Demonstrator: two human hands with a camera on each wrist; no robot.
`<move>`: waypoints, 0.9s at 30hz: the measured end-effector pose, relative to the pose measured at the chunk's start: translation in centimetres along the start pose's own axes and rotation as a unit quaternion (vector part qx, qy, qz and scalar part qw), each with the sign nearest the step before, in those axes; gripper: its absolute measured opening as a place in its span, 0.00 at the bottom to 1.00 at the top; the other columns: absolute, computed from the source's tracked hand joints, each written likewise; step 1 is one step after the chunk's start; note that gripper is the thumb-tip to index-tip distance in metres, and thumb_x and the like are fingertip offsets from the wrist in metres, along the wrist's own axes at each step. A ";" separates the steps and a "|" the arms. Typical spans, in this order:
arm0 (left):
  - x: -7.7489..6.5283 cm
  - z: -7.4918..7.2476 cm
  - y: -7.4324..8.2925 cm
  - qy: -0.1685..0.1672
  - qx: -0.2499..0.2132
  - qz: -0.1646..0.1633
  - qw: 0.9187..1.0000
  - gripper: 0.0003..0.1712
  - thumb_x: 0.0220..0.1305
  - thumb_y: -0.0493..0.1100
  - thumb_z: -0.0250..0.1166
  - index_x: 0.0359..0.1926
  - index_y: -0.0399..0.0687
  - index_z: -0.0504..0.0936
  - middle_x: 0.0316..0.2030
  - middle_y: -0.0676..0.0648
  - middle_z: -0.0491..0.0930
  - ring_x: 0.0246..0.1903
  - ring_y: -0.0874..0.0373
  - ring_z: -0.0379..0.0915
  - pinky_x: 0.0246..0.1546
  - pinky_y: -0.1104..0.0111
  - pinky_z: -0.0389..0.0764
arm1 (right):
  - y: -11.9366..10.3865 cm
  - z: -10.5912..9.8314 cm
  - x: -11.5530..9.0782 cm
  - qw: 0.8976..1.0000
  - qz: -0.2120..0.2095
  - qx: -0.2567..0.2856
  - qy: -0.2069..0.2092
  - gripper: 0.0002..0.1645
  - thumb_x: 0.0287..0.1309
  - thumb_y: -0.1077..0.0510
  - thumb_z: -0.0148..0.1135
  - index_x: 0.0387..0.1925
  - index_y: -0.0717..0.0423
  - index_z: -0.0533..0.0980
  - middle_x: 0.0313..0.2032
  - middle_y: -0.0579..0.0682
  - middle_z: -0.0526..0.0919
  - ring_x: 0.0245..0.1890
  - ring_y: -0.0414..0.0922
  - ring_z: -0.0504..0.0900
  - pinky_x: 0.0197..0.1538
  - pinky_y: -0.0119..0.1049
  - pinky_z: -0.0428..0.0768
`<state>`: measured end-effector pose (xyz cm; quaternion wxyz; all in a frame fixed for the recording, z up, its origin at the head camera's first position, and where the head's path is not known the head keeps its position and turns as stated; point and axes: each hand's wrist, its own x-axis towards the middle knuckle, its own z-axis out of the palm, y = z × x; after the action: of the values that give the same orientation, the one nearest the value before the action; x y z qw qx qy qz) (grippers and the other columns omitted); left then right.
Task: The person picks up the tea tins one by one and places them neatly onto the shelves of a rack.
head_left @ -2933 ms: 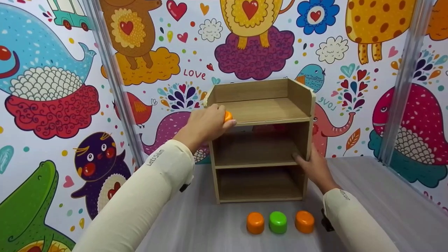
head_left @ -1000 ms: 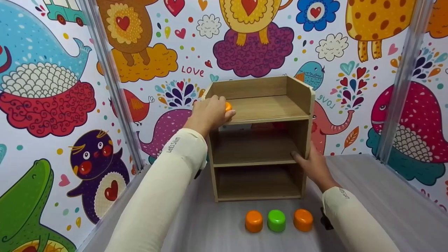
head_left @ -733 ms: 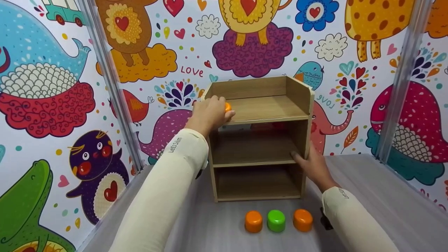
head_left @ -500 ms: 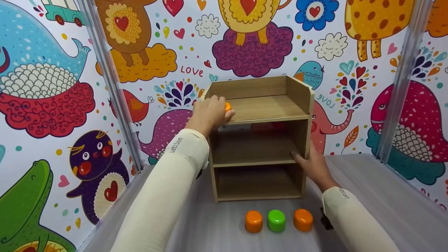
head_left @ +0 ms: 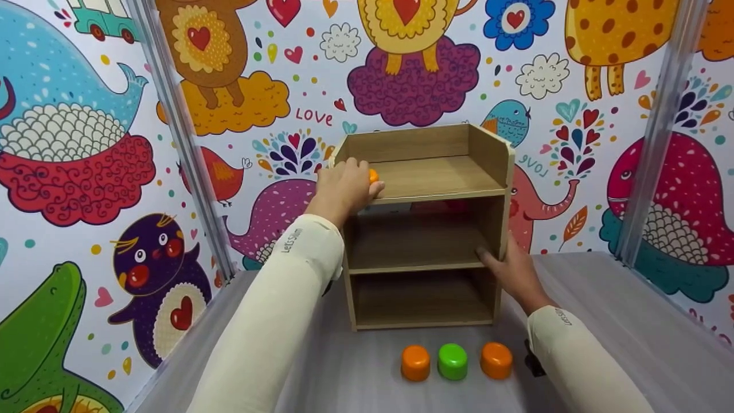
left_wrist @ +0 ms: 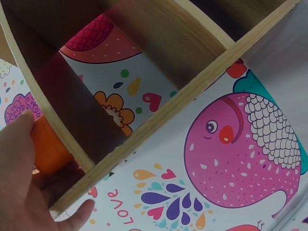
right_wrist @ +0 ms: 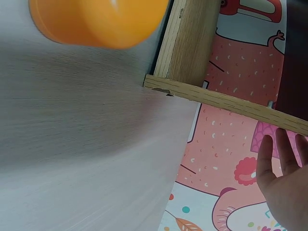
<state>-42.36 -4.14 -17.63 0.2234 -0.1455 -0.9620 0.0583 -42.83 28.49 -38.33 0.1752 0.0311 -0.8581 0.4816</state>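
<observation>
A small wooden shelf [head_left: 421,268] with three levels stands on the grey surface. My left hand [head_left: 344,186] is at the left end of its top level, holding an orange plastic cup [head_left: 373,176] mostly covered by the fingers. Up close in the left wrist view, the thumb lies against the orange cup [left_wrist: 48,147] near the top board, and other fingers reach past the side panel. My right hand [head_left: 516,272] grips the right side panel, thumb inside the middle level. In the right wrist view its fingers [right_wrist: 264,161] extend along the panel's outer side.
In front of the shelf, an orange cup [head_left: 416,363], a green cup [head_left: 453,362] and another orange cup [head_left: 496,361] stand in a row, rounded ends up. Walls printed with cartoon animals enclose the surface behind and at both sides.
Compared with the oldest frame, my left hand and the orange cup have shifted slightly farther back over the top level. Over the last second both hands have stayed nearly still.
</observation>
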 end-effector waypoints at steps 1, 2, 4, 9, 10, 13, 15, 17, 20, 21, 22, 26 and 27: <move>0.0 0.1 0.0 0.000 0.001 0.000 1.000 0.35 0.76 0.66 0.48 0.62 0.42 0.73 0.52 0.39 0.77 0.52 0.42 0.78 0.54 0.47 0.79 | 0.0 0.0 0.0 1.000 0.001 0.002 -0.001 0.54 0.68 0.39 0.63 0.81 0.46 0.43 0.75 0.62 0.61 0.71 0.67 0.66 0.67 0.69 0.66; 0.0 0.1 0.0 0.001 0.000 -0.001 1.000 0.35 0.76 0.67 0.48 0.62 0.42 0.73 0.52 0.39 0.77 0.52 0.42 0.78 0.54 0.47 0.79 | 0.0 0.0 0.0 1.000 0.001 0.004 -0.002 0.55 0.67 0.39 0.63 0.81 0.46 0.43 0.75 0.61 0.61 0.72 0.66 0.65 0.68 0.69 0.65; 0.0 0.1 0.0 0.000 -0.001 -0.001 1.000 0.35 0.76 0.67 0.48 0.63 0.42 0.73 0.52 0.39 0.76 0.53 0.42 0.78 0.54 0.47 0.79 | 0.0 0.0 0.0 1.000 0.004 0.006 -0.004 0.55 0.67 0.39 0.63 0.81 0.45 0.42 0.76 0.61 0.61 0.72 0.66 0.65 0.68 0.69 0.65; 0.2 0.3 0.0 0.000 -0.004 -0.002 1.000 0.35 0.76 0.66 0.48 0.62 0.42 0.73 0.53 0.39 0.76 0.54 0.42 0.77 0.55 0.47 0.78 | 0.0 -0.1 0.0 1.000 0.003 0.006 -0.003 0.55 0.68 0.39 0.63 0.82 0.44 0.42 0.76 0.61 0.61 0.71 0.67 0.66 0.67 0.69 0.65; 0.2 0.3 0.0 0.000 -0.005 -0.002 1.000 0.35 0.76 0.66 0.48 0.62 0.42 0.73 0.53 0.39 0.76 0.54 0.42 0.77 0.55 0.46 0.78 | 0.0 -0.1 0.0 1.000 0.002 0.005 -0.003 0.54 0.68 0.40 0.63 0.82 0.44 0.42 0.75 0.61 0.61 0.71 0.67 0.66 0.67 0.69 0.65; 0.2 0.5 0.0 0.003 -0.007 -0.005 1.000 0.35 0.76 0.66 0.48 0.63 0.42 0.73 0.54 0.39 0.76 0.55 0.42 0.77 0.56 0.46 0.77 | 0.0 -0.1 0.0 1.000 0.003 0.003 -0.002 0.54 0.68 0.40 0.63 0.81 0.44 0.42 0.75 0.61 0.61 0.71 0.67 0.66 0.67 0.69 0.66; 0.2 0.6 0.0 0.005 -0.005 -0.006 1.000 0.35 0.77 0.66 0.47 0.63 0.42 0.73 0.54 0.39 0.76 0.56 0.42 0.77 0.57 0.45 0.76 | 0.0 -0.1 0.0 1.000 0.002 -0.001 0.000 0.54 0.68 0.40 0.63 0.81 0.45 0.42 0.75 0.61 0.62 0.71 0.67 0.66 0.67 0.69 0.66; 0.2 0.7 0.1 0.006 -0.002 -0.005 1.000 0.35 0.76 0.66 0.47 0.63 0.42 0.74 0.55 0.39 0.77 0.57 0.43 0.76 0.57 0.45 0.77 | 0.1 0.0 0.0 1.000 0.000 -0.002 0.001 0.54 0.68 0.39 0.63 0.81 0.46 0.43 0.75 0.62 0.62 0.71 0.67 0.67 0.67 0.69 0.66; 0.2 0.9 0.1 0.001 0.004 -0.004 1.000 0.34 0.76 0.66 0.47 0.63 0.42 0.74 0.55 0.40 0.77 0.58 0.44 0.75 0.57 0.45 0.77 | 0.1 0.0 0.0 1.000 -0.003 -0.005 0.005 0.53 0.68 0.40 0.63 0.80 0.47 0.44 0.75 0.62 0.62 0.71 0.67 0.67 0.67 0.68 0.66; 0.2 0.9 0.1 -0.001 0.004 -0.004 1.000 0.34 0.76 0.66 0.47 0.63 0.42 0.74 0.55 0.40 0.77 0.58 0.44 0.75 0.57 0.45 0.77 | 0.1 0.0 0.0 1.000 -0.003 -0.004 0.005 0.53 0.68 0.40 0.63 0.81 0.47 0.44 0.75 0.61 0.62 0.71 0.67 0.67 0.67 0.68 0.66; 0.3 0.9 0.0 -0.003 0.004 -0.005 1.000 0.34 0.76 0.66 0.47 0.63 0.43 0.74 0.56 0.40 0.77 0.58 0.44 0.75 0.58 0.45 0.77 | 0.1 0.0 0.1 1.000 -0.004 -0.005 0.005 0.53 0.68 0.40 0.63 0.81 0.46 0.44 0.75 0.62 0.62 0.71 0.67 0.67 0.67 0.68 0.66; 0.4 1.0 0.0 -0.009 0.000 -0.008 1.000 0.35 0.76 0.66 0.47 0.64 0.43 0.73 0.57 0.40 0.76 0.59 0.44 0.74 0.60 0.45 0.75 | 0.2 0.0 0.1 1.000 -0.005 -0.005 0.003 0.53 0.68 0.40 0.63 0.81 0.45 0.43 0.75 0.62 0.62 0.71 0.67 0.67 0.67 0.69 0.65; 0.4 1.0 0.0 -0.009 0.000 -0.007 1.000 0.35 0.77 0.66 0.47 0.64 0.43 0.73 0.57 0.40 0.76 0.59 0.44 0.74 0.60 0.45 0.75 | 0.1 -0.1 0.1 1.000 -0.004 -0.004 0.002 0.53 0.68 0.39 0.63 0.81 0.45 0.43 0.75 0.62 0.62 0.71 0.67 0.67 0.67 0.69 0.66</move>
<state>-43.15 -4.05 -18.31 0.2151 -0.1378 -0.9651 0.0579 -42.94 28.63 -38.38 0.1786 0.0327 -0.8594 0.4780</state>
